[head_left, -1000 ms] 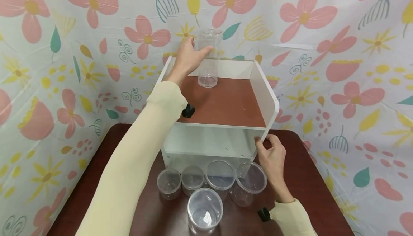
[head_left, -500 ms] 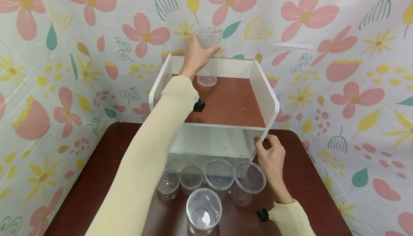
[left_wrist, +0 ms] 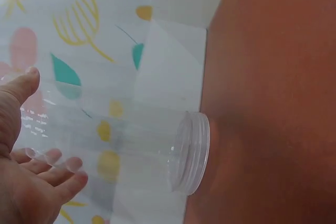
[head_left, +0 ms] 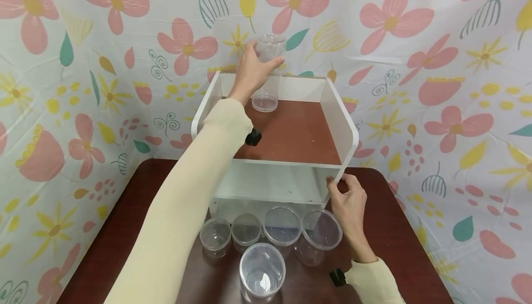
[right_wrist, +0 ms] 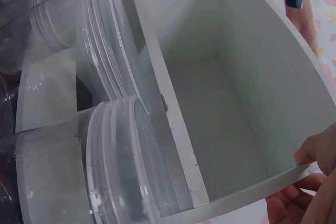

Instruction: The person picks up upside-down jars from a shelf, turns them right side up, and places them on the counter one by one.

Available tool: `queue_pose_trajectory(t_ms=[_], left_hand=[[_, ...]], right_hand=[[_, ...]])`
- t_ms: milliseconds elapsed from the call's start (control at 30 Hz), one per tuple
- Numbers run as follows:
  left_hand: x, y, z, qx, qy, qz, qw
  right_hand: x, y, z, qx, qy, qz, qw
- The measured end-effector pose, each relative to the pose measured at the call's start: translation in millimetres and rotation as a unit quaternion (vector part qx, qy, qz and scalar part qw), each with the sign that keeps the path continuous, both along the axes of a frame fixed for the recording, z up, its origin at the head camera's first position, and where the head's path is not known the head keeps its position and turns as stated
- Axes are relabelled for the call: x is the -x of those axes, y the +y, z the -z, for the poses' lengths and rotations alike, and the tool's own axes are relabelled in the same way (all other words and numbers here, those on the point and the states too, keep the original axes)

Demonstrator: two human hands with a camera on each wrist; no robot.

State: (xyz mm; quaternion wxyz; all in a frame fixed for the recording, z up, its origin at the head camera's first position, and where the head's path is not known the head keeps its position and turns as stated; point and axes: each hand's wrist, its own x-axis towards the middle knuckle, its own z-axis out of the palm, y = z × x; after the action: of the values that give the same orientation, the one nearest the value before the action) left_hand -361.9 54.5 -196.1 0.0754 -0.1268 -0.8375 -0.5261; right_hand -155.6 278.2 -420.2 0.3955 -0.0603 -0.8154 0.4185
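A tall clear plastic jar [head_left: 266, 103] stands on the red-brown top board of the small white shelf [head_left: 341, 119], near its back wall. My left hand [head_left: 254, 70] grips the upper part of this jar from the left, thumb on the near side. In the left wrist view the thumb and fingers lie on opposite sides of the jar [left_wrist: 152, 140], whose ringed base meets the board. Low on the shelf's right side, my right hand [head_left: 350, 202] pinches the front edge of the side panel [right_wrist: 247, 198] between thumb and fingers.
Several clear jars stand on the dark table in front of the shelf, among them a small jar [head_left: 216, 237], a wide jar [head_left: 322, 230] and a nearer jar [head_left: 262, 269]. A flowered cloth [head_left: 415, 87] hangs behind. Below the top board is a white compartment [head_left: 270, 181].
My left hand has moved right, from beside the tall jar to around it. The jar has hardly moved. My right hand has kept its hold on the shelf's side panel.
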Motion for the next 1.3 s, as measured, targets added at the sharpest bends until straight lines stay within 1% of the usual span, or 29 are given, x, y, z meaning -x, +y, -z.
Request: queue_pose_trajectory(t_ms=[167,367,467,633,933,1100,1300], left_hand=[[-15.6,-9.8,-5.8,-0.014,-0.002,0.013,0.9998],[-37.2,-24.9,-9.5,-0.063,0.009,0.039,0.9972],[-46.7,-32.7,-9.0,-0.082,0.009,0.050,0.9953],[-58.9,-45.1,-6.8,-0.106,0.006,0.062,0.9924],[-83.8,-64.5,-0.2,-0.139,0.017,0.088,0.9863],[-97.0,-72.4,3.5,-0.169,0.025,0.102,0.9801],[-110.2,-81.3,9.9,-0.214,0.025,0.123,0.9688]], right_hand=[[-0.3,-1,1.0,0.004,-0.002,0.005,1.0000],[0.1,0,0.1,0.002,-0.003,0.010,0.9999],[-0.1,1,-0.1,0.001,-0.004,0.013,0.9999],[0.6,1,-0.6,0.003,-0.006,0.011,0.9999],[1.8,-1,0.8,0.001,-0.005,0.008,1.0000],[0.3,-1,1.1,0.000,-0.010,0.009,0.9999],[1.0,-1,1.6,0.002,-0.014,0.010,0.9998]])
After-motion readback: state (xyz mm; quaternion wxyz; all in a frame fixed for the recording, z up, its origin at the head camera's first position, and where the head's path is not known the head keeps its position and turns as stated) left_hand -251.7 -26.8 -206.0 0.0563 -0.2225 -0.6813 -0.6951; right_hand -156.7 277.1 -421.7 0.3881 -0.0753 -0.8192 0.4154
